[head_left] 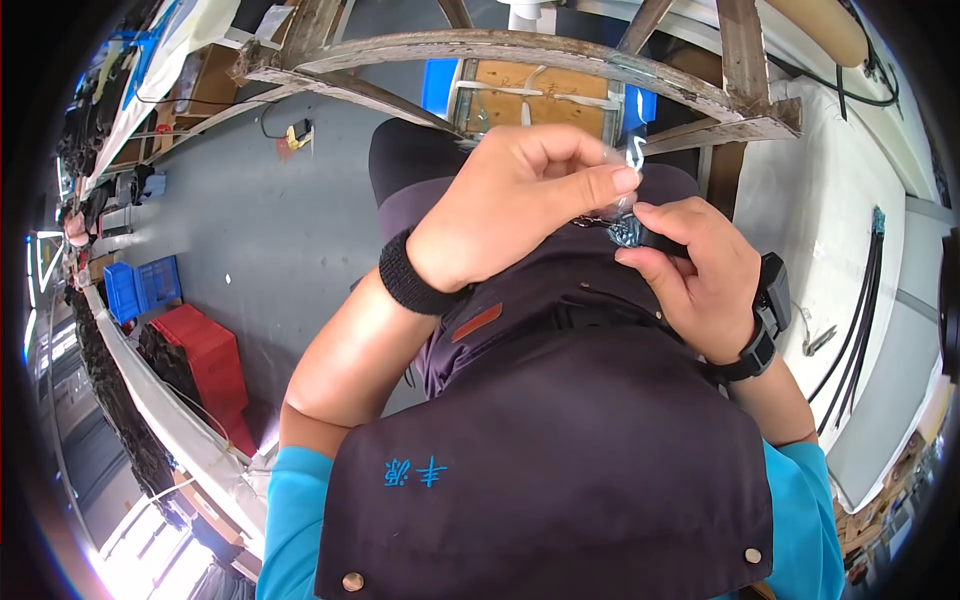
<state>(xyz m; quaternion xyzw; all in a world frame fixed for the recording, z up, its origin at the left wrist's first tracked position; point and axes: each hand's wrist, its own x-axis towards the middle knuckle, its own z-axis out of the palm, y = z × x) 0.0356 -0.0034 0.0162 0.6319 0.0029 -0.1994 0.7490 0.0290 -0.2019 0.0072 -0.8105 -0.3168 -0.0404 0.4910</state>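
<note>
My left hand (520, 185), with a black band on its wrist, is closed in a pinch above my lap. A strip of clear, shiny plastic film (637, 150) shows at its fingertips. Just to the right, my right hand (700, 260) grips a black cable (663, 243) between thumb and fingers. Fine bluish strands (626, 231) bunch at the cable's end, close below the left fingertips. Dark thin pieces (592, 222) stick out leftward from that bunch. Whether the film touches the strands is hard to see.
A worn frame (520, 48) crosses ahead of my knees, with a taped brown box (540, 90) beyond it. On the white-covered table (800, 190) at right lie several black cables (862, 310) with bluish ends. A red bin (205, 365) and blue crate (140, 287) stand left.
</note>
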